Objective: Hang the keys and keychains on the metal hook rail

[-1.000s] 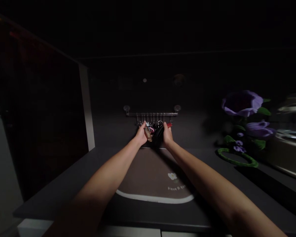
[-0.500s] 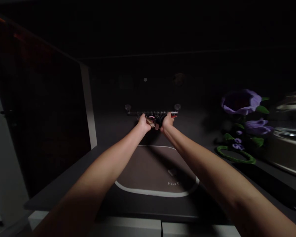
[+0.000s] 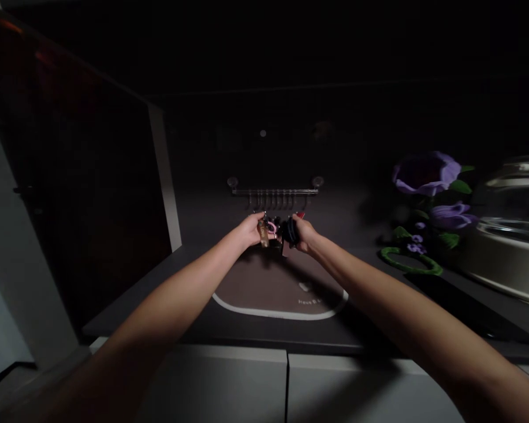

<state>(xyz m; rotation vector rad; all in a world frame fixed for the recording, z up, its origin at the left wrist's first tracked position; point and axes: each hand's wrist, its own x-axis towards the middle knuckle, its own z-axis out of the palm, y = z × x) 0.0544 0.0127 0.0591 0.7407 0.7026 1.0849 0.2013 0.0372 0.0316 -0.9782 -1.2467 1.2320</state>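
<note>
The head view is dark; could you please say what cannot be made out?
Head view, black key fob: the right hand covers part of it.
Head view, tan key tag: too small, held by the left hand.
Head view, mat lettering: shadowed and too small.
Head view, steel pot: cut off by the right edge.

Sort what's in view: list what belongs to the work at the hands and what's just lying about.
At the hands: left hand gripping a tan key fob; right hand gripping a black key fob; wall-mounted hook rail just above.

Lying about: brown mat; purple artificial flowers; metal pot.
</note>
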